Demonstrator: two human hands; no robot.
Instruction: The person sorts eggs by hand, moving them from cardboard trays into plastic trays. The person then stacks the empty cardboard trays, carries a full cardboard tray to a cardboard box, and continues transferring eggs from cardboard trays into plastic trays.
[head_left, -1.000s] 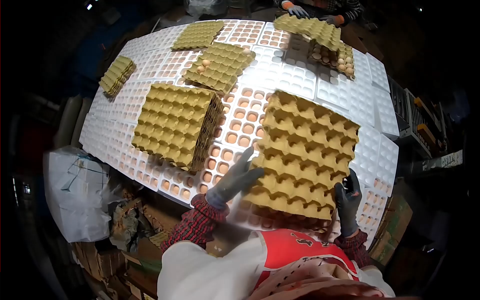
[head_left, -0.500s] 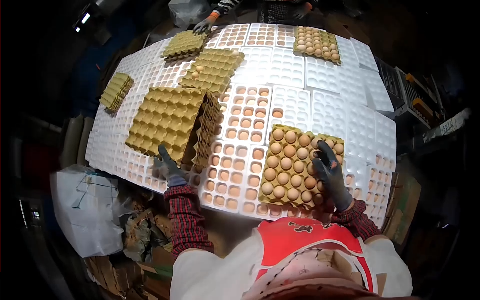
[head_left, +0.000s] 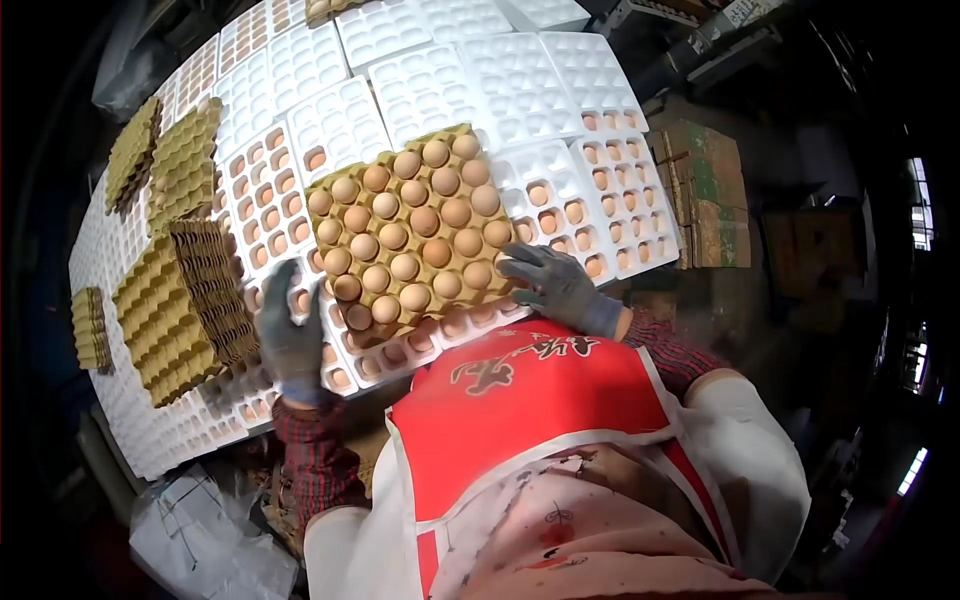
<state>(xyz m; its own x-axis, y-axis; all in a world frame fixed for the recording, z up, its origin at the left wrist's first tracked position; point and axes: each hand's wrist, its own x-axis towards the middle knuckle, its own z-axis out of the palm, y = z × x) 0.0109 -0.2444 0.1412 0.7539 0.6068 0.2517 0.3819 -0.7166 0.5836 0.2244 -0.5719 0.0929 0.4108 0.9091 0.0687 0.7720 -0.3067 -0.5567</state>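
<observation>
A yellowish pulp egg tray (head_left: 322, 187) full of brown eggs (head_left: 424, 220) lies across white foam trays in front of me. My left hand (head_left: 293, 335), in a grey glove, is open beside the tray's lower left corner, its thumb and fingers apart, with a small gap to the eggs. My right hand (head_left: 562, 288), also gloved, has its fingers stretched toward the tray's lower right edge and appears to touch it. To the left of my left hand stands a stack of pulp trays (head_left: 170, 315), tilted in view.
White foam trays (head_left: 505, 80) cover the table, several holding eggs in their pockets. More pulp trays (head_left: 185, 160) lie at the left. Cardboard boxes (head_left: 710, 190) stand beyond the table's right edge. A white plastic-wrapped bundle (head_left: 205, 535) sits below the table at lower left.
My view has turned to the right. My left hand has gone from the stack of pulp trays to the egg tray's left side. My right hand has moved off the eggs to the tray's lower right edge.
</observation>
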